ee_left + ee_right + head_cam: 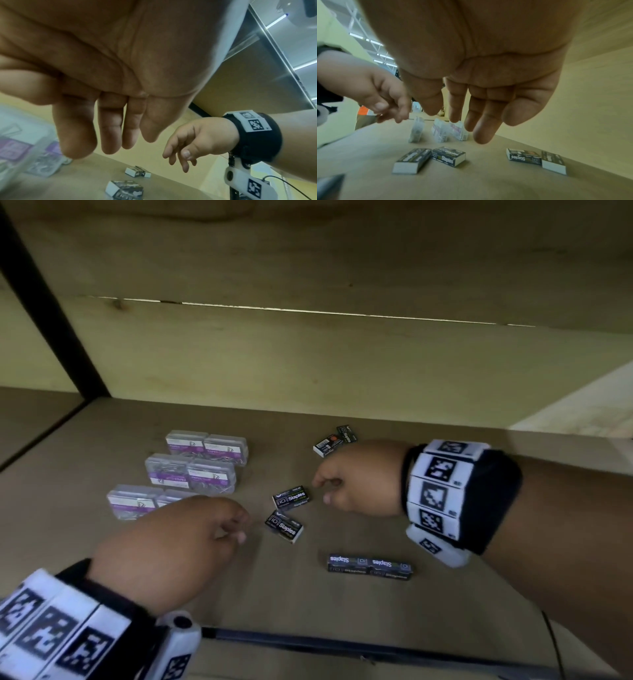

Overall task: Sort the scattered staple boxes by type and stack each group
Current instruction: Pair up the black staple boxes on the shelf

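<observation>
On the desk (205,583) we see six clear cases (191,470) at centre left of the head view, paired in three rows. Two staple boxes (292,497) lie just right of them at mid-frame, corners nearly touching. Two more boxes (334,441) sit higher, toward the back wall (308,354). Below right, a box pair (370,567) lies end to end. Our left hand (171,549) hovers lower left, our right hand (359,477) right of centre, between the far and middle boxes.
</observation>
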